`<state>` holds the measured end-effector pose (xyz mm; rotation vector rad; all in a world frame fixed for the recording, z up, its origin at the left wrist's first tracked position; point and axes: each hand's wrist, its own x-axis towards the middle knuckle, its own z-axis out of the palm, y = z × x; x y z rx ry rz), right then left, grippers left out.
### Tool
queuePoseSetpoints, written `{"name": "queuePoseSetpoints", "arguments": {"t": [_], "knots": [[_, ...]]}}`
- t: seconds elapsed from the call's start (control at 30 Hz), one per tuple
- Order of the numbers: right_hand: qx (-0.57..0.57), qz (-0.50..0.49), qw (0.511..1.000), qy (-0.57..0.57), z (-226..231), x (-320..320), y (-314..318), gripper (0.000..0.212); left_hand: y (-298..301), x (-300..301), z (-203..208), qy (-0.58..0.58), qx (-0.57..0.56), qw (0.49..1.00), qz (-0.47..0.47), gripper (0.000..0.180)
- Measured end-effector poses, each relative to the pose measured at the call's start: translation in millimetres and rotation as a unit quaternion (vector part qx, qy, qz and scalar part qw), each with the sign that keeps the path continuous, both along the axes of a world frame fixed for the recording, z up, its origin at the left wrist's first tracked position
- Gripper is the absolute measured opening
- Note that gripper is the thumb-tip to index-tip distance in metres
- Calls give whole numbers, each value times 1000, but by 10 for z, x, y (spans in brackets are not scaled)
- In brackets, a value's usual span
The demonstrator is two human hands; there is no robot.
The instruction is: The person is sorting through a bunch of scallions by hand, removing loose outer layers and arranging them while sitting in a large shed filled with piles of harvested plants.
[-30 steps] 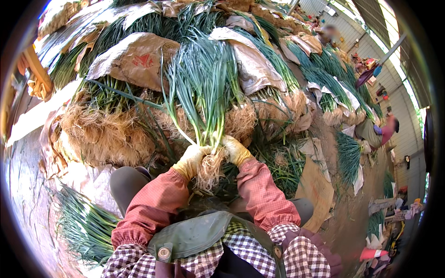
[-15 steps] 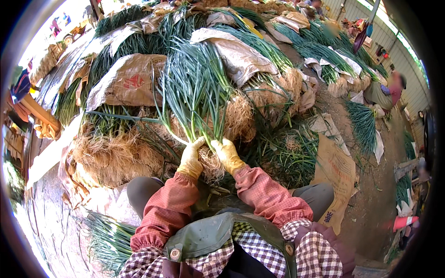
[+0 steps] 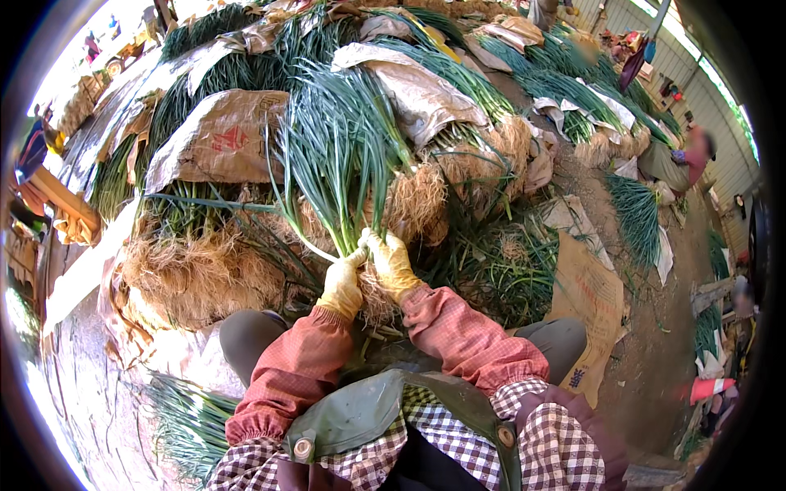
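Note:
Both of my hands wear pale yellow gloves and come together around the lower stems of a bunch of green onions (image 3: 334, 164). My left hand (image 3: 342, 286) is closed on the stems from the left. Beside it, touching, my right hand (image 3: 391, 260) is closed around them from the right, slightly higher. The long green leaves fan upward and away from me, over the pile behind. Pale stringy roots (image 3: 378, 301) hang below the gloves, between my wrists. One whitish stalk bends out to the left of the bunch.
Root-ended green onions are heaped ahead, partly under woven sacks (image 3: 219, 137). A stack with tan roots (image 3: 196, 274) stands at left. Loose leaves (image 3: 508, 274) and a brown sack (image 3: 588, 307) lie at right. More onions (image 3: 188, 425) lie lower left. Another person (image 3: 679, 159) sits far right.
My right hand has shifted left against my left hand, and the stems are drawn closer together. The leaves have gathered into a narrower bunch.

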<state>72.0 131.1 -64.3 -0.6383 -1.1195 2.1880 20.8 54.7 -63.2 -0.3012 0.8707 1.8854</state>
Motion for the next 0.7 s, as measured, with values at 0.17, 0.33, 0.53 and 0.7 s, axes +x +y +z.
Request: {"name": "queuePoseSetpoints", "arguments": {"t": [0.17, 0.33, 0.53, 0.7], "knots": [[240, -120, 962, 45, 710, 527, 252, 29, -86, -233, 55, 3, -49, 998, 50, 16], [207, -206, 938, -189, 417, 1643, 1193, 34, -172, -216, 336, -18, 12, 999, -34, 26], [185, 197, 931, -244, 283, 786, 276, 51, -378, -126, 335, -33, 76, 995, -50, 21], [-44, 216, 972, -83, 195, -135, 179, 28, -324, -52, 356, -5, 50, 998, -38, 25]]}}
